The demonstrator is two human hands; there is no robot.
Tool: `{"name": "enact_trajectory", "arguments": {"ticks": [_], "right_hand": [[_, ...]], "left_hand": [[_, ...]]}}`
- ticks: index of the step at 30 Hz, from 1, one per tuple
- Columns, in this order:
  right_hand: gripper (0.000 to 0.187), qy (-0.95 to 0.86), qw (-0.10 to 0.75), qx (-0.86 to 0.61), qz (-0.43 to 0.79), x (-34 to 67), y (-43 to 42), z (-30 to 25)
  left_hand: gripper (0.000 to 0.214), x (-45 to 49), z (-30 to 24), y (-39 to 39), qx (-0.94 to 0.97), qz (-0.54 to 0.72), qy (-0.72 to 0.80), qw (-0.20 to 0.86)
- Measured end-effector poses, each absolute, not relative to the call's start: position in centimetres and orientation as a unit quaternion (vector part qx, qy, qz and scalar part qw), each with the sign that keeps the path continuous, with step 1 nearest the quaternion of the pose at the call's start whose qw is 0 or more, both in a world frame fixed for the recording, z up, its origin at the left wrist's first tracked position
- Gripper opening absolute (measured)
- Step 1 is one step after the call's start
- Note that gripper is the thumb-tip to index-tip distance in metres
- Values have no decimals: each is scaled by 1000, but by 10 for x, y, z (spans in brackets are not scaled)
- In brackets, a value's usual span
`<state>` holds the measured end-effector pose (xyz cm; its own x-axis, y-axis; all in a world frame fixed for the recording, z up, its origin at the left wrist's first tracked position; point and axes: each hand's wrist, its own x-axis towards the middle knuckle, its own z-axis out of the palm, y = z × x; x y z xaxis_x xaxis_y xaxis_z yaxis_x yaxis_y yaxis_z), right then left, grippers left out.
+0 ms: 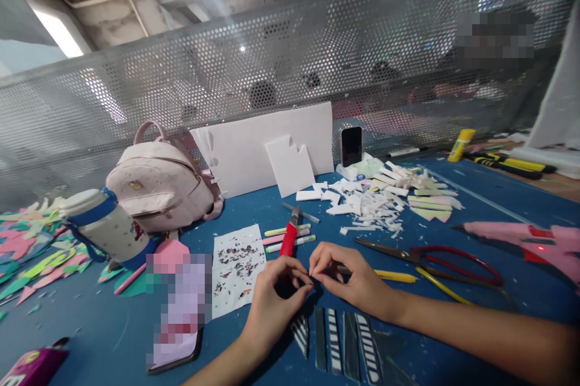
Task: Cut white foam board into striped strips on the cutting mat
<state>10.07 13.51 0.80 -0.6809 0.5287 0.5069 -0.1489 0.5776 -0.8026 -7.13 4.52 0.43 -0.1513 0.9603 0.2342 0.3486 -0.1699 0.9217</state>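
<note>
My left hand and my right hand meet at the middle of the blue table, fingertips pinched together on a small dark piece that I cannot make out. Several black-and-white striped strips lie flat just below my hands. A red-handled cutter rests just above my left hand. A yellow pen pokes out from behind my right hand.
Red-handled scissors and a pink glue gun lie at the right. White foam scraps, a foam board and a phone stand behind. A pink backpack, a bottle and coloured paper cuttings sit left.
</note>
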Motion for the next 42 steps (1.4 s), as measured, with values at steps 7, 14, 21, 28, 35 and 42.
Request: {"name": "enact_trajectory", "arguments": {"ticks": [7, 14, 21, 28, 35, 42], "right_hand": [[7, -802, 381, -120, 443, 101, 137, 5], [7, -804, 372, -132, 444, 101, 137, 4], [7, -805, 377, -125, 440, 101, 136, 6], [7, -802, 374, -124, 449, 101, 136, 6], [9, -800, 379, -117, 450, 101, 136, 7], [10, -801, 382, -105, 450, 100, 137, 7]], "left_hand": [[17, -73, 2, 46, 576, 503, 572, 297], [16, -71, 3, 44, 577, 502, 573, 295], [10, -74, 1, 44, 582, 487, 588, 280], [8, -73, 2, 45, 577, 478, 603, 274], [8, -73, 6, 44, 582, 479, 600, 269], [11, -75, 5, 45, 592, 486, 588, 260]]}}
